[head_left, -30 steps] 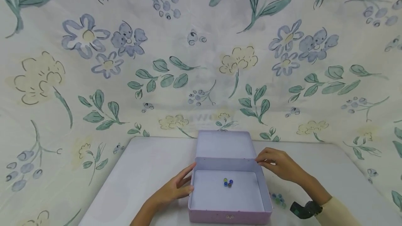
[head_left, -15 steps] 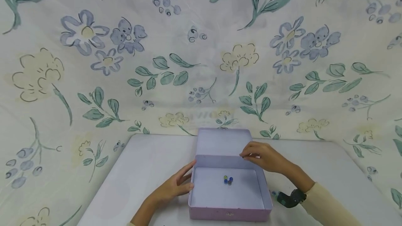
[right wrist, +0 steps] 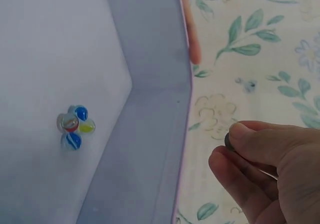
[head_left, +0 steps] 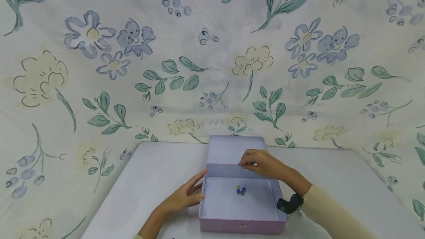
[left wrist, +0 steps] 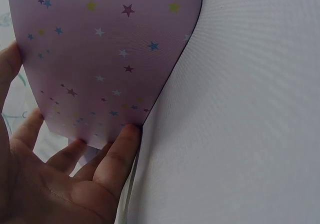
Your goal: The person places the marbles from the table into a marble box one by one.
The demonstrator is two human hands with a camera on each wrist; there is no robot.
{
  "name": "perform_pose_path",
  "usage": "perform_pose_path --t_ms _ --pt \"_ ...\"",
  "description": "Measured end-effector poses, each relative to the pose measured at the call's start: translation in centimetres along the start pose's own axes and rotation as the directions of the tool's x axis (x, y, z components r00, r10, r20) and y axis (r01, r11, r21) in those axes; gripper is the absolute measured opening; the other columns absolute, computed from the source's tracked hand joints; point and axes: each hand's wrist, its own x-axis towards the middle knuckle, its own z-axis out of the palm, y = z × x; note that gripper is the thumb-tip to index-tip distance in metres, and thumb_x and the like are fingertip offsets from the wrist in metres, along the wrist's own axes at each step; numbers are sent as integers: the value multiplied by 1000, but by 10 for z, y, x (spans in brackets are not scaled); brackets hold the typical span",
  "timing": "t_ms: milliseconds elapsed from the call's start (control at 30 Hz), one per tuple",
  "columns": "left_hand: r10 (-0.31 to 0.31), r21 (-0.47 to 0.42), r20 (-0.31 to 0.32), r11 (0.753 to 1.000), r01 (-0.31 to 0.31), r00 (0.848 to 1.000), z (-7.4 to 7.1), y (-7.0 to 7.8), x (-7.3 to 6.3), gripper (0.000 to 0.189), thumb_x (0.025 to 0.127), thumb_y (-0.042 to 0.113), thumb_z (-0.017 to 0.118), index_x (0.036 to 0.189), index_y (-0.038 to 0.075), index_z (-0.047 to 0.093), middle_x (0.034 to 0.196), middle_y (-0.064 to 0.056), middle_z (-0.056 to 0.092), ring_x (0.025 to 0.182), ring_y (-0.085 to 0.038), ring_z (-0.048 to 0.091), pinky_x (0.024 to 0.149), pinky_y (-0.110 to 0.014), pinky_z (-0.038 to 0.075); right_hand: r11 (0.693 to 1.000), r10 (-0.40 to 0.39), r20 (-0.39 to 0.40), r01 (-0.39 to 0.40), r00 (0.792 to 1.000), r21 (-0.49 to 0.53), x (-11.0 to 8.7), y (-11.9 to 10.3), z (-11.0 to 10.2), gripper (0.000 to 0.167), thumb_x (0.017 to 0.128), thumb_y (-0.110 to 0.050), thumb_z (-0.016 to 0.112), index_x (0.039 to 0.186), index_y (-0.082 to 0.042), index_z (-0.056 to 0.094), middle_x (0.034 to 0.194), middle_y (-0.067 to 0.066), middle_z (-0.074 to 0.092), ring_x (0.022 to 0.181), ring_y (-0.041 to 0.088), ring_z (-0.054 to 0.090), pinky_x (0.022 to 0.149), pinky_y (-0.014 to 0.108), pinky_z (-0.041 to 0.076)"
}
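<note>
A purple box (head_left: 242, 225) stands on the table with its lid (head_left: 232, 149) tipped back. Several glass marbles (head_left: 240, 190) sit clustered on its floor; in the right wrist view these marbles (right wrist: 73, 126) look blue, yellow and red-streaked. My left hand (head_left: 180, 196) touches the box's left side with spread fingers; in the left wrist view its fingertips meet the star-printed wall (left wrist: 100, 58). Above the back of the box, my right hand (head_left: 262, 163) pinches a small dark marble (right wrist: 227, 142) between thumb and fingers, which partly cover it.
A white table (head_left: 123, 194) lies under the box, with a floral cloth (head_left: 186, 99) hanging behind. A black band (head_left: 290, 204) on my right wrist passes over the box's right wall. Something greenish (head_left: 299, 212) shows only faintly beside it.
My right hand has moved left from the box's back right corner to above the middle of its back wall. The left hand and the marbles inside have stayed put.
</note>
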Motion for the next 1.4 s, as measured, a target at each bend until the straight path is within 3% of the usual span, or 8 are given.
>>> perform_pose_path --t_ms 300,433,700,1167,1400 --pt "-7 1 4 1000 7 1000 -1 0 1 75 101 21 59 161 30 15 169 -12 -3 149 -55 12 111 -62 40 1000 -13 72 13 997 6 15 -1 28 17 89 2 71 104 -4 77 98 1 71 87 4 65 78 12 55" --pt "-3 -18 13 1000 3 1000 -1 -1 1 76 101 19 59 162 28 14 169 -12 -4 149 -55 11 112 -60 40 998 -48 90 51 995 -25 15 2 40 15 90 1 71 103 -2 77 98 3 71 87 4 65 77 12 55" --pt "-1 -21 13 1000 1 1000 -1 -4 1 76 101 19 59 161 29 14 170 -10 -4 150 -54 12 113 -59 39 998 -46 119 51 992 -38 15 5 54 13 90 -1 71 102 -3 77 98 2 71 89 4 66 77 11 55" --pt "-7 -4 2 1000 7 1000 -1 -2 0 76 100 21 59 161 28 15 170 -11 -1 149 -54 14 112 -62 39 997 65 206 -53 976 -63 12 4 66 15 91 -6 71 105 -7 78 95 -1 70 80 -4 59 75 8 53" --pt "2 -37 19 999 -2 1000 -2 -3 0 75 101 18 58 161 30 15 170 -9 -4 150 -53 11 112 -58 40 996 70 215 -57 974 -64 12 6 69 14 91 -7 71 103 -7 78 92 -3 69 76 -6 56 71 8 52"
